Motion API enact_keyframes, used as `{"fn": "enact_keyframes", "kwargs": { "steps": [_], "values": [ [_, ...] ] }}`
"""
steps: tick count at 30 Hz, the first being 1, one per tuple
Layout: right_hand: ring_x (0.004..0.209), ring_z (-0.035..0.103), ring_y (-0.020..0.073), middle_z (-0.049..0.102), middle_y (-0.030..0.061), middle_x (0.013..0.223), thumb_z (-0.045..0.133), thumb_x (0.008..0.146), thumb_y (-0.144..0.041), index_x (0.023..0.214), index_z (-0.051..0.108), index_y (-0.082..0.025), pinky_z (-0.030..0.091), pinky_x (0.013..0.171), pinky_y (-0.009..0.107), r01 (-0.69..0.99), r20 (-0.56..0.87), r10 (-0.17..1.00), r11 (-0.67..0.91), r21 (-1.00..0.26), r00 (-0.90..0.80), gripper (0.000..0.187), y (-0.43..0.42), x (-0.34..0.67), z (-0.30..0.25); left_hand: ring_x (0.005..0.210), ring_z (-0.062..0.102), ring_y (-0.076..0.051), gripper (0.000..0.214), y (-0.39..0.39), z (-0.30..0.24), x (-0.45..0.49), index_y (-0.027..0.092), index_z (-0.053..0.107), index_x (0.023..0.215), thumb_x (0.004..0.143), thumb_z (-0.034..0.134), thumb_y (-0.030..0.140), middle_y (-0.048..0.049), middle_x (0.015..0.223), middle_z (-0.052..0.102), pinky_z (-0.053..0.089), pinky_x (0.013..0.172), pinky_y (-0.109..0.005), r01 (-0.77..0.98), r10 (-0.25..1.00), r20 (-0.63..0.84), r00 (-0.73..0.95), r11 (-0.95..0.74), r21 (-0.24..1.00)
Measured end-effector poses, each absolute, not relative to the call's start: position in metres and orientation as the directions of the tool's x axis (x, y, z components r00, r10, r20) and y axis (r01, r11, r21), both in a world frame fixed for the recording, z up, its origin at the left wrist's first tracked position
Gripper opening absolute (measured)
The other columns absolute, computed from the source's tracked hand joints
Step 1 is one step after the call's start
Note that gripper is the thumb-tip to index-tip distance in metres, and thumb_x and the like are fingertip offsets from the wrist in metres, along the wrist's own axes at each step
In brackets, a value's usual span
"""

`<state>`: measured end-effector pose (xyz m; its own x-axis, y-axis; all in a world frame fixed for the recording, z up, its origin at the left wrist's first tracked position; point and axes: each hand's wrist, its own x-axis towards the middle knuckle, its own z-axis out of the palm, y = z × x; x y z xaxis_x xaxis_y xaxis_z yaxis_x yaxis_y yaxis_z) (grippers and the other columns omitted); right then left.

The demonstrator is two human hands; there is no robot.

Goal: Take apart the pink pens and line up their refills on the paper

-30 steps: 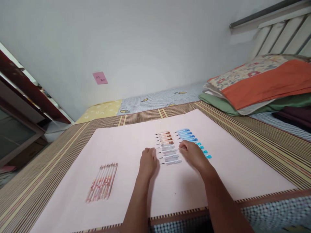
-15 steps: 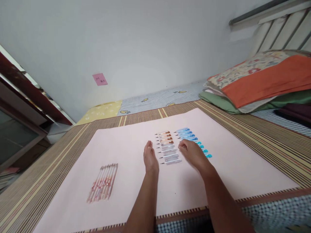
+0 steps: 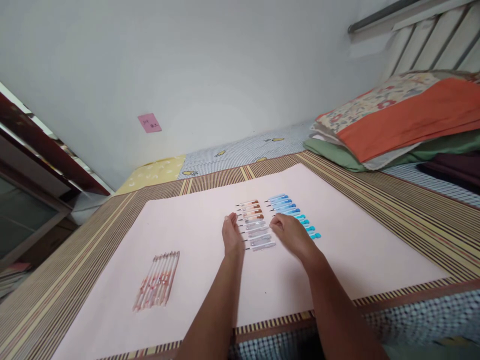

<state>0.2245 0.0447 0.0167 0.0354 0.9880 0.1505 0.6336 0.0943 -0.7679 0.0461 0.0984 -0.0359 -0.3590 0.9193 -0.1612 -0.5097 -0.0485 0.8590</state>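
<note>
Fabric in a small check (image 3: 420, 320) shows along the near edge, under a striped mat (image 3: 375, 195) bearing a pale pink sheet (image 3: 202, 225). Pink-patterned pens (image 3: 159, 282) lie side by side on the sheet's left part. Farther up, grey pens (image 3: 260, 239) lie between the hands: the left hand (image 3: 231, 235), fingers extended and apparently empty, is just beside the tips; the right hand (image 3: 290, 231) curls its fingers at the other end, and whether they grip anything I cannot tell. Brown pens (image 3: 252, 211) continue that column; turquoise pens (image 3: 311, 229), then blue pens (image 3: 281, 202), form another, right of it. Beyond rise folded textiles (image 3: 405, 125) and a wall (image 3: 240, 65) with a pink note (image 3: 149, 123).
</note>
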Motion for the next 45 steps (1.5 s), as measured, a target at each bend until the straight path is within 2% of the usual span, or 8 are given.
{"fn": "enact_keyframes", "kwargs": {
  "steps": [5, 16, 24, 45],
  "values": [
    [0.072, 0.061, 0.0181, 0.069, 0.0020, 0.076, 0.051, 0.085, -0.021, 0.075, 0.061, -0.023, 0.037, 0.064, 0.028, 0.624, 0.149, 0.988, 0.101, -0.775, 0.025, 0.014, 0.0453, 0.2240, 0.0159, 0.133, 0.061, -0.023, 0.041, 0.0980, -0.0331, 0.0490, 0.015, 0.068, 0.110, 0.106, 0.039, 0.043, -0.0177, 0.138, 0.066, 0.040, 0.120, -0.038, -0.478, 0.918, -0.138, -0.372, -0.062, 0.876],
    [0.071, 0.060, 0.0176, 0.069, 0.0014, 0.074, 0.053, 0.086, -0.019, 0.073, 0.060, -0.023, 0.036, 0.064, 0.027, 0.637, 0.134, 0.991, 0.090, -0.766, 0.021, 0.015, 0.0463, 0.2225, 0.0167, 0.136, 0.059, -0.023, 0.044, 0.0939, -0.0355, 0.0494, 0.017, 0.069, 0.112, 0.106, 0.039, 0.049, -0.0162, 0.139, 0.066, 0.034, 0.124, -0.040, -0.454, 0.923, -0.102, -0.372, -0.085, 0.887],
    [0.071, 0.060, 0.0178, 0.070, 0.0019, 0.075, 0.052, 0.085, -0.019, 0.073, 0.061, -0.023, 0.036, 0.064, 0.028, 0.643, 0.139, 0.990, 0.096, -0.759, 0.016, 0.016, 0.0464, 0.2227, 0.0157, 0.137, 0.058, -0.024, 0.046, 0.0944, -0.0409, 0.0476, 0.018, 0.070, 0.110, 0.106, 0.038, 0.050, -0.0164, 0.138, 0.067, 0.034, 0.125, -0.043, -0.484, 0.926, -0.093, -0.365, -0.104, 0.869],
    [0.073, 0.058, 0.0161, 0.069, 0.0015, 0.078, 0.054, 0.087, -0.019, 0.074, 0.061, -0.021, 0.035, 0.064, 0.027, 0.652, 0.092, 0.996, 0.063, -0.755, 0.010, 0.015, 0.0469, 0.2225, 0.0135, 0.136, 0.058, -0.021, 0.046, 0.0920, -0.0372, 0.0492, 0.015, 0.071, 0.107, 0.107, 0.039, 0.049, -0.0170, 0.136, 0.067, 0.033, 0.124, -0.038, -0.578, 0.922, -0.150, -0.356, -0.091, 0.811]
  ]
}}
